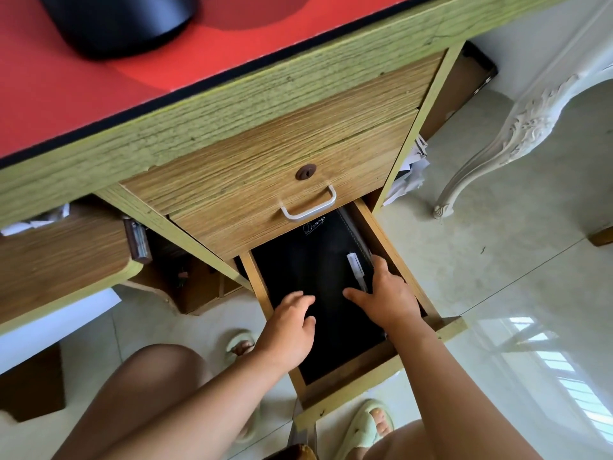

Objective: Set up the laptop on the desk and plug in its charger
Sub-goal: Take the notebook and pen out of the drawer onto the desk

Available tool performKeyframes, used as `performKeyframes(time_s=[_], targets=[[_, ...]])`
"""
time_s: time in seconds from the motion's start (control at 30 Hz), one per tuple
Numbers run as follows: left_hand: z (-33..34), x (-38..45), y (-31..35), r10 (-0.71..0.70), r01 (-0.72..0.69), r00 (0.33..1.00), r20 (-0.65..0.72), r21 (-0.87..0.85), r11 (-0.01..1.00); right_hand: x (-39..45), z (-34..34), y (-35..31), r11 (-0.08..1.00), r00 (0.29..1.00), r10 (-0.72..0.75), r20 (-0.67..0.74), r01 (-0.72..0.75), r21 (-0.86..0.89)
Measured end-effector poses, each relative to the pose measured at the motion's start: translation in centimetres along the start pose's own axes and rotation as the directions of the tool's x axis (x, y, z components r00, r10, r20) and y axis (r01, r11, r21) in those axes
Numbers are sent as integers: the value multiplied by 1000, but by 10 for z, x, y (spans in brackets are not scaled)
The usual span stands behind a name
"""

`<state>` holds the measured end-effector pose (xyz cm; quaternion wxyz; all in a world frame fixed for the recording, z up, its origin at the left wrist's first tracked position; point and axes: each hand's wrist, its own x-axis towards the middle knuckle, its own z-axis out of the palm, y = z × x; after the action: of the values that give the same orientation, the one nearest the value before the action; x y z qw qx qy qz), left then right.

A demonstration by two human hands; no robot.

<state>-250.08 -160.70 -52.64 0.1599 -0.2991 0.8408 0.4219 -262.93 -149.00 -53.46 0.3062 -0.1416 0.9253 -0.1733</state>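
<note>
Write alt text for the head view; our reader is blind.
Both hands, left hand and right hand, reach into an open lower wooden drawer, resting on a flat black case with a white pen on top.

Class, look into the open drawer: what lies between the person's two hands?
In the head view, only the black case shows between the left hand and right hand; the white pen lies by the right hand's fingers.
</note>
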Motion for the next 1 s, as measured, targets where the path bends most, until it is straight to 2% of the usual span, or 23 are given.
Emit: performKeyframes(time_s=[0.07, 0.17, 0.33, 0.43, 0.6, 0.77, 0.9, 1.0], targets=[[-2, -3, 0, 13, -13, 1000, -12, -4, 1000, 0, -2, -3, 999, 999, 48, -2, -48, -18], [-7, -7, 0, 21, -22, 1000, -22, -13, 1000, -2, -1, -4, 992, 992, 120, -44, -118, 52], [-19, -13, 0, 21, -21, 999, -29, -9, 1000, -7, -16, -14, 990, 995, 69, -76, -59, 126], [-24, -22, 0, 15, -16, 1000, -23, -17, 1000, -13, -32, -17, 979, 996, 59, -61, -46, 196], [-25, -42, 6, 9, -11, 999, -41, -47, 999, -39, -58, -18, 897, 987, 151, 50, -158, 412], [-27, -64, 16, -59, 41, 992, -108, -163, 986, -82, -70, -8, 818, 980, 191, 57, -191, 542], [-29, -84, 30, -146, 123, 989, -33, -376, 918, -119, -78, 10, 778, 981, 192, 13, -161, 607], [-28, -103, 45, -89, 79, 996, -3, -428, 900, -144, -88, 23, 802, 979, 194, -59, -124, 584]])
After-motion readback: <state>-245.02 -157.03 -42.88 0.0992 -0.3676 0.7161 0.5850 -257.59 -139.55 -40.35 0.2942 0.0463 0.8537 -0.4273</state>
